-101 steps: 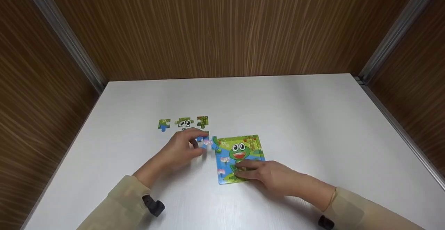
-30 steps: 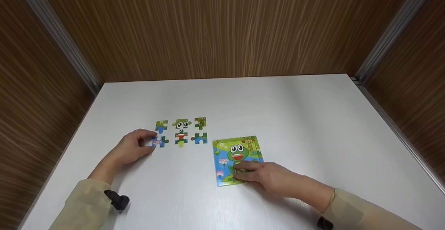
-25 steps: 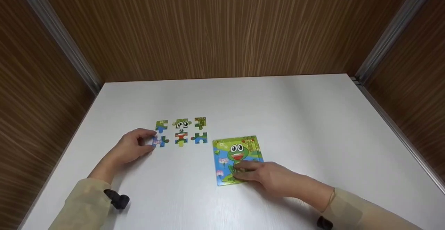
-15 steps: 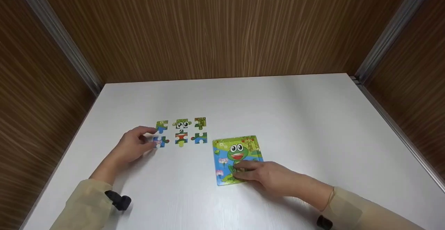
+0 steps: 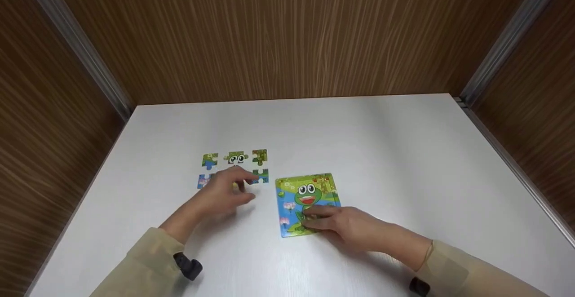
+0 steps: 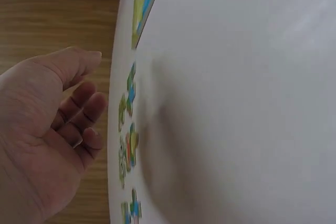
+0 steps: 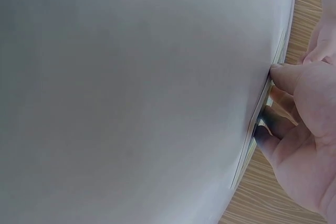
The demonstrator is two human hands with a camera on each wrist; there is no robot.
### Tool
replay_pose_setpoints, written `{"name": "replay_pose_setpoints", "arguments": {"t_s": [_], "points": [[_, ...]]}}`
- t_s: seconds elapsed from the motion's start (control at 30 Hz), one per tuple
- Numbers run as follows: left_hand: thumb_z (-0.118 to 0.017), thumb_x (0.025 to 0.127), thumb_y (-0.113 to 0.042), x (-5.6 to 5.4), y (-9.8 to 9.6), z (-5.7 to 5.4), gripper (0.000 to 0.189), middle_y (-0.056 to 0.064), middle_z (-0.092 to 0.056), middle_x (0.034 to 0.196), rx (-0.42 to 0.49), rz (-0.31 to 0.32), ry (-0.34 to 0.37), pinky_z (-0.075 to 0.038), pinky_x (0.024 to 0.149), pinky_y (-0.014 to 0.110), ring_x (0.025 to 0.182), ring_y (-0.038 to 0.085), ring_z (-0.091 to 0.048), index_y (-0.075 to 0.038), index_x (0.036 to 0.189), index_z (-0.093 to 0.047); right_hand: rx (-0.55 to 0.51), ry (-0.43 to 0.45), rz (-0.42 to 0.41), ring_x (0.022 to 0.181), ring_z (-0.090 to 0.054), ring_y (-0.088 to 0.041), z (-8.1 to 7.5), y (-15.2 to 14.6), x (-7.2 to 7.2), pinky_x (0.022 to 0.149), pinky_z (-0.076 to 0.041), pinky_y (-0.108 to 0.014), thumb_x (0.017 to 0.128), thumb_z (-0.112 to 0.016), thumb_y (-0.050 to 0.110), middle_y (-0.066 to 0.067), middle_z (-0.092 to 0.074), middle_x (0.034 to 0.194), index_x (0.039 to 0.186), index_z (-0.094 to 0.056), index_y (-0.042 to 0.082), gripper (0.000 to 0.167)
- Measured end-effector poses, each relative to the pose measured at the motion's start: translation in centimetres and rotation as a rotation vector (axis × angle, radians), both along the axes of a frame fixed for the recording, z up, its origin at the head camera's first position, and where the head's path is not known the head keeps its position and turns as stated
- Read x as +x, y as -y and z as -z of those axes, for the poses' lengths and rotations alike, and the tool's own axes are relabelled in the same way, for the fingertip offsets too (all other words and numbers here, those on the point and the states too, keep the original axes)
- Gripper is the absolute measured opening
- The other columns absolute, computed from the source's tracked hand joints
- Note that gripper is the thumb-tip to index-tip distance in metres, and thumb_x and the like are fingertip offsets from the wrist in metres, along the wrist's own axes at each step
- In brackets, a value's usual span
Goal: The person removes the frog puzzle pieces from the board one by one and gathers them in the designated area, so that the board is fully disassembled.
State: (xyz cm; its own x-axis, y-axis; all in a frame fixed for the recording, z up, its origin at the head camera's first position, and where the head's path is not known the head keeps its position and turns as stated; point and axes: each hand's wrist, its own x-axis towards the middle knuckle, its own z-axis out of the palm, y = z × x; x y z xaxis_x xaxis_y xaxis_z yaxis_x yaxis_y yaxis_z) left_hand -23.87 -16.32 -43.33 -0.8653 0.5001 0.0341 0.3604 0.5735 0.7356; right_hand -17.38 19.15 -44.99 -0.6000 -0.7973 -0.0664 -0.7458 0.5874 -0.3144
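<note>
My left hand [image 5: 224,192] hovers over the front row of loose jigsaw pieces, fingers loosely bent and nothing between them. It covers most of the frog-mouth piece in the head view; its fingertips overlap the blue-green piece [image 5: 261,176]. In the left wrist view the palm [image 6: 39,124] is bare. The piece with the pink flower [image 5: 203,180] lies at the front left, partly behind the hand. With index finger and thumb extended, my right hand [image 5: 359,227] rests on the square frog puzzle board [image 5: 289,184], over the frog's body.
Behind the front row lie a green-and-blue corner piece [image 5: 209,160], a frog-eyes piece [image 5: 236,157] and a tree piece [image 5: 260,156]. The white table [image 5: 359,144] has brown wood-grain panels [image 5: 292,36] at the back and both sides.
The left hand carried the pink-flower piece from beside the board to the front left, let go of it, and has since moved right across the row. The right hand has stayed on the board.
</note>
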Motion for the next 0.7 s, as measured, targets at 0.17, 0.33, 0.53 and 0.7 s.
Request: {"name": "replay_pose_setpoints", "arguments": {"t_s": [0.17, 0.33, 0.53, 0.7], "points": [[-0.079, 0.093, -0.012, 0.9, -4.0, 0.4, 0.041, 0.007, -0.069, 0.117, -0.007, 0.185, -0.043, -0.054, 0.086, 0.037, 0.103, 0.021, -0.063, -0.008, 0.133, -0.073, -0.006, 0.003, 0.003, 0.143, -0.052, -0.020, -0.1, 0.0, 0.0, 0.107, -0.051, -0.045, 0.111, -0.058, 0.016, 0.001, -0.051, 0.160, 0.152, -0.061, 0.026, 0.043], [-0.084, 0.091, -0.016, 1.5, -6.9, 1.0, 0.045, 0.003, -0.070, 0.118, -0.026, 0.266, -0.018, -0.052, 0.088, 0.034, 0.101, 0.018, -0.061, -0.012, 0.134, -0.073, -0.018, -0.007, -0.010, 0.143, -0.053, -0.022, 0.1, -0.2, -0.2, 0.107, -0.052, -0.044, 0.110, -0.059, 0.014, -0.002, -0.051, 0.160, 0.152, -0.062, 0.023, 0.042], [-0.084, 0.091, -0.015, 1.7, -8.3, 1.7, 0.051, 0.003, -0.068, 0.107, -0.029, 0.270, 0.017, -0.049, 0.081, 0.028, 0.095, 0.018, -0.057, -0.020, 0.140, -0.072, -0.065, 0.001, -0.025, 0.140, -0.055, -0.024, 0.2, -0.4, -0.3, 0.106, -0.052, -0.045, 0.109, -0.061, 0.014, -0.005, -0.052, 0.159, 0.149, -0.064, 0.020, 0.041], [-0.084, 0.091, -0.018, 1.7, -8.4, 2.3, 0.052, 0.000, -0.065, 0.102, -0.046, 0.261, 0.014, -0.047, 0.079, 0.027, 0.093, 0.017, -0.055, -0.019, 0.141, -0.071, -0.128, -0.005, -0.041, 0.139, -0.057, -0.025, -0.2, -0.9, -0.5, 0.105, -0.053, -0.045, 0.106, -0.066, 0.013, -0.008, -0.054, 0.157, 0.146, -0.067, 0.015, 0.040]]}}
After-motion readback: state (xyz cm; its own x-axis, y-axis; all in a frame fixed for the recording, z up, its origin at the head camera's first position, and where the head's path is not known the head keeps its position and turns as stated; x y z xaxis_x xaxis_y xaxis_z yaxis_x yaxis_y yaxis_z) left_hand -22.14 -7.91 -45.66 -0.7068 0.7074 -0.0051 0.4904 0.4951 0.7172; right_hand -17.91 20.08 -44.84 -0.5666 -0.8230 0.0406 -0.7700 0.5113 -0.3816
